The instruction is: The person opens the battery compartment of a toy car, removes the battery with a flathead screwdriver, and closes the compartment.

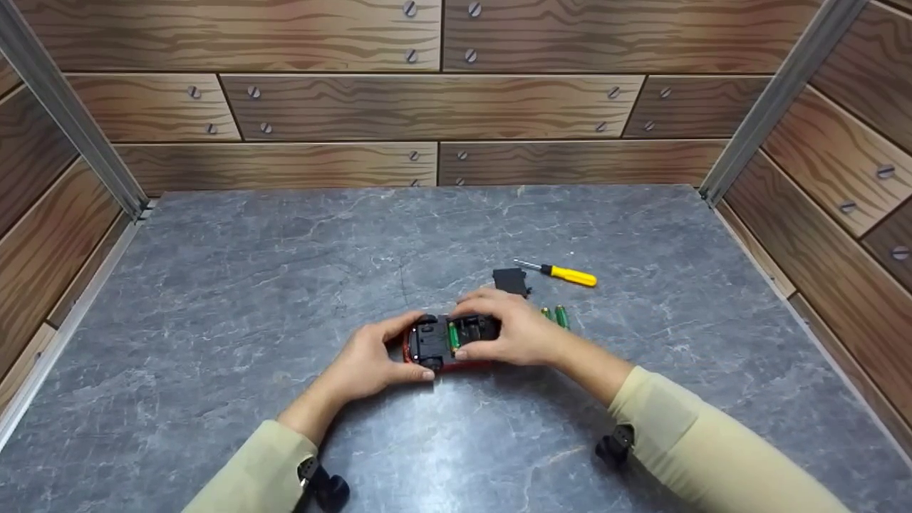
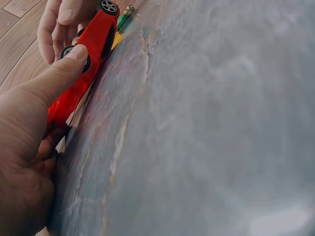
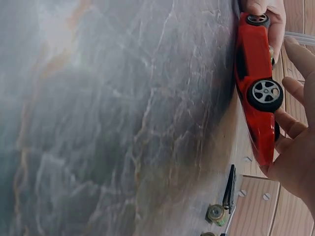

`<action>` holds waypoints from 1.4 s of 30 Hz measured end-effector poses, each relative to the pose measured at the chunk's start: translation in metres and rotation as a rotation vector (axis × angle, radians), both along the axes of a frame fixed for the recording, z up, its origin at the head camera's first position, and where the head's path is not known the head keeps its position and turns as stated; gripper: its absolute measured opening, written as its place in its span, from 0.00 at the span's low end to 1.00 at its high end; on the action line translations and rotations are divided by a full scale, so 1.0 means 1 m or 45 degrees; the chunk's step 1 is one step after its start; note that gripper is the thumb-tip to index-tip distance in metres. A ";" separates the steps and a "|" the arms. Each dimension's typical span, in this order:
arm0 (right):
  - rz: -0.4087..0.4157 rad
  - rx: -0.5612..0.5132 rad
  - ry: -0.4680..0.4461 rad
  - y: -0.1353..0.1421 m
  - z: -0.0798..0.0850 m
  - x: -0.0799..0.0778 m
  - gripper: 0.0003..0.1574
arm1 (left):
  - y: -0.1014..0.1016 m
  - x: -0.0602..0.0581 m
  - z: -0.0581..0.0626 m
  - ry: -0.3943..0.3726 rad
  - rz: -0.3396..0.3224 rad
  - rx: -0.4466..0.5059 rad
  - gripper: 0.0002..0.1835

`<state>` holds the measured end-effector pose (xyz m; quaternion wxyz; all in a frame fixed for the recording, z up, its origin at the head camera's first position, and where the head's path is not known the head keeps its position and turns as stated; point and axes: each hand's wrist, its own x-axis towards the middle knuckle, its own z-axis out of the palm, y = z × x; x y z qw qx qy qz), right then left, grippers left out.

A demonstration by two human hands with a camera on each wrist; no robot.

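A red toy car lies upside down on the grey tabletop, black underside up. My left hand grips its left end, thumb on the near side by a wheel and fingers on the far side. One green battery sits in the uncovered battery compartment. My right hand arches over the car's right end, thumb tip beside that battery and fingers toward the far side. In the right wrist view, the fingers are spread loosely next to the underside of the car.
Two more green batteries lie just beyond my right wrist. Behind the right hand is a black battery cover, with a yellow-handled screwdriver to its right. Wood-patterned walls border the tabletop at the back and sides.
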<state>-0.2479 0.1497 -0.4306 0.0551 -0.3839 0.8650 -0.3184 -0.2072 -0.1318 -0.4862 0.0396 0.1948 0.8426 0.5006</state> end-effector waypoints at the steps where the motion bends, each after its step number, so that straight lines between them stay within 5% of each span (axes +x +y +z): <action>1: -0.001 0.009 -0.001 -0.001 -0.001 0.000 0.34 | 0.000 0.000 0.000 -0.006 0.001 -0.002 0.53; 18: -0.051 0.115 -0.018 -0.004 -0.004 0.002 0.33 | 0.002 0.002 0.003 -0.044 0.016 -0.011 0.53; 42: -0.028 0.089 -0.051 -0.006 -0.004 -0.005 0.29 | 0.001 0.000 0.003 -0.049 0.021 -0.004 0.53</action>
